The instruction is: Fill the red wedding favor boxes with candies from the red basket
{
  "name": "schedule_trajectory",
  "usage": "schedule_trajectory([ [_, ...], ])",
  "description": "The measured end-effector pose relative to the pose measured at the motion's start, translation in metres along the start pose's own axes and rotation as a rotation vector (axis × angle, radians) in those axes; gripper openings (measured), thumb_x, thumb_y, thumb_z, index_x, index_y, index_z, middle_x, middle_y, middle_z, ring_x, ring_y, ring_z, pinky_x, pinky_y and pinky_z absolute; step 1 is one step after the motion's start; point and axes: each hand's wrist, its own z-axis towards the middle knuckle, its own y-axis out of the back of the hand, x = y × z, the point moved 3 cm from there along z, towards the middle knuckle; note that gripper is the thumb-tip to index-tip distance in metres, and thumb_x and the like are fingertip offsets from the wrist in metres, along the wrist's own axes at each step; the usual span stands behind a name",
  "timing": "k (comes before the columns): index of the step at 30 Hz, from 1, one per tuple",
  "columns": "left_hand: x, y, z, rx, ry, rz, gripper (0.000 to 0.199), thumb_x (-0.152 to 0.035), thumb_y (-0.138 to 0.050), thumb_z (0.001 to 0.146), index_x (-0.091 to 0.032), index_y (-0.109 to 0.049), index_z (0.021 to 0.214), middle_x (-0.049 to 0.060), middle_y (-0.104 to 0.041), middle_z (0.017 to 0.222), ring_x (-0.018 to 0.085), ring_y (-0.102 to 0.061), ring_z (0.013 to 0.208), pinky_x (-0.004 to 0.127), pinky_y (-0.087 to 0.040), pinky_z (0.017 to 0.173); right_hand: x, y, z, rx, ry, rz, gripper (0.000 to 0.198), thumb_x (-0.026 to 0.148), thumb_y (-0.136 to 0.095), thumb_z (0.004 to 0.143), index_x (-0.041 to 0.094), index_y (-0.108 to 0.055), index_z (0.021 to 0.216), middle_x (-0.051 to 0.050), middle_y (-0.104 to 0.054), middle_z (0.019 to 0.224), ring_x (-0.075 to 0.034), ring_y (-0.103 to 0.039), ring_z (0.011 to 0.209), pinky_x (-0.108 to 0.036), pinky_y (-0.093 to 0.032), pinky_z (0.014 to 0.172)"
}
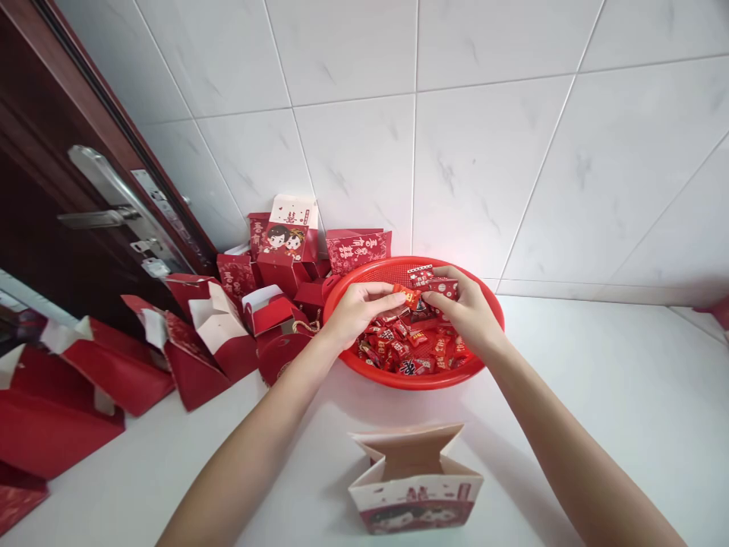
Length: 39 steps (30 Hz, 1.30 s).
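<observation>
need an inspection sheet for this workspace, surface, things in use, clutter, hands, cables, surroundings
surface: white top, light and smooth-looking
job's things: red basket with wrapped candies; open box upright in front
clutter: red boxes crowded along the left and beside the basket, several open
left hand: pinching a candy over the basket
right hand: holding a dark red packet over the basket
cables: nothing seen
surroundings: tiled wall behind, door at left

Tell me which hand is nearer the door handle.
Left. The left hand is over the door-side part of the red basket, right of the door handle; the right hand is farther off, over the basket's opposite side.
</observation>
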Motion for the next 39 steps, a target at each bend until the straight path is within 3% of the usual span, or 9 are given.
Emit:
schedule_trajectory([
  [6, 0.0, -0.006, -0.018, -0.074, -0.029, 0.0, 0.036, -0.046, -0.085, 0.07, -0.015, -0.077, 0.087, 0.004, -0.075, 0.088, 0.019, -0.07, 0.08, 0.032, -0.058, 0.077, 0.007, -0.01, -0.009, 0.06, -0.029, 0.069, 0.038, 0.041, -0.073, 0.08, 0.027, -0.055, 0.111, 0.002, -0.069, 0.078, -0.022, -0.072, 0.066, -0.038, -0.065, 0.061],
  [9, 0.0, -0.009, -0.024, -0.135, -0.079, 0.014, 0.038, -0.045, -0.083, 0.072, -0.014, -0.076, 0.094, 0.006, -0.077, 0.092, 0.02, -0.072, 0.079, 0.034, -0.06, 0.079, 0.011, -0.013, -0.012, 0.049, -0.012, 0.071, 0.043, 0.052, -0.074, 0.08, 0.027, -0.058, 0.111, -0.001, -0.072, 0.091, -0.021, -0.073, 0.07, -0.036, -0.065, 0.059],
  [11, -0.002, -0.011, -0.027, -0.171, -0.119, 0.035, 0.039, -0.046, -0.083, 0.073, -0.014, -0.076, 0.095, 0.007, -0.078, 0.094, 0.02, -0.073, 0.08, 0.036, -0.061, 0.081, 0.013, -0.014, -0.016, 0.04, -0.001, 0.059, 0.051, 0.053, -0.08, 0.075, 0.026, -0.058, 0.112, -0.003, -0.073, 0.097, -0.023, -0.074, 0.074, -0.037, -0.065, 0.06],
  [14, -0.006, -0.013, -0.032, -0.192, -0.16, 0.049, 0.04, -0.047, -0.082, 0.073, -0.015, -0.076, 0.095, 0.008, -0.079, 0.096, 0.023, -0.075, 0.083, 0.039, -0.062, 0.083, 0.017, -0.016, -0.021, 0.063, -0.006, 0.055, 0.065, 0.042, -0.091, 0.063, 0.025, -0.057, 0.115, -0.002, -0.073, 0.091, -0.024, -0.074, 0.075, -0.039, -0.065, 0.063],
  [19, -0.01, -0.016, -0.039, -0.167, -0.189, 0.002, 0.039, -0.045, -0.085, 0.07, -0.015, -0.075, 0.091, 0.007, -0.078, 0.093, 0.024, -0.074, 0.088, 0.04, -0.063, 0.087, 0.019, -0.013, -0.03, 0.092, -0.052, 0.122, 0.06, 0.036, -0.087, 0.066, 0.025, -0.057, 0.116, -0.001, -0.072, 0.087, -0.025, -0.075, 0.079, -0.038, -0.065, 0.06],
  [26, -0.018, -0.022, -0.05, -0.16, -0.231, -0.035, 0.034, -0.043, -0.085, 0.069, -0.016, -0.074, 0.086, 0.002, -0.075, 0.079, 0.02, -0.072, 0.074, 0.04, -0.063, 0.081, 0.029, -0.015, -0.048, 0.082, -0.007, 0.192, 0.046, 0.03, -0.083, 0.069, 0.025, -0.06, 0.109, 0.002, -0.072, 0.082, -0.02, -0.073, 0.069, -0.034, -0.063, 0.064],
  [31, -0.029, -0.02, -0.061, -0.164, -0.245, -0.12, 0.032, -0.04, -0.088, 0.065, -0.016, -0.075, 0.081, 0.001, -0.074, 0.078, 0.018, -0.072, 0.073, 0.038, -0.062, 0.082, 0.04, -0.019, -0.061, 0.097, 0.062, 0.179, 0.048, 0.038, -0.084, 0.073, 0.026, -0.06, 0.113, -0.002, -0.074, 0.101, -0.022, -0.074, 0.084, -0.039, -0.064, 0.076],
  [34, -0.035, -0.018, -0.067, -0.101, -0.223, -0.138, 0.03, -0.04, -0.088, 0.064, -0.017, -0.075, 0.079, 0.001, -0.074, 0.078, 0.017, -0.071, 0.072, 0.037, -0.061, 0.082, 0.044, -0.017, -0.07, 0.094, 0.119, 0.122, 0.051, 0.039, -0.084, 0.074, 0.029, -0.06, 0.118, -0.003, -0.074, 0.108, -0.022, -0.074, 0.089, -0.04, -0.063, 0.08],
  [39, -0.058, -0.015, -0.086, 0.026, -0.279, 0.121, 0.032, -0.046, -0.079, 0.076, -0.018, -0.076, 0.093, 0.004, -0.075, 0.088, 0.021, -0.072, 0.081, 0.037, -0.06, 0.081, 0.057, -0.006, -0.082, 0.113, 0.158, 0.05, 0.045, 0.041, -0.084, 0.074, 0.029, -0.063, 0.114, -0.002, -0.076, 0.101, -0.025, -0.075, 0.087, -0.042, -0.063, 0.075],
])
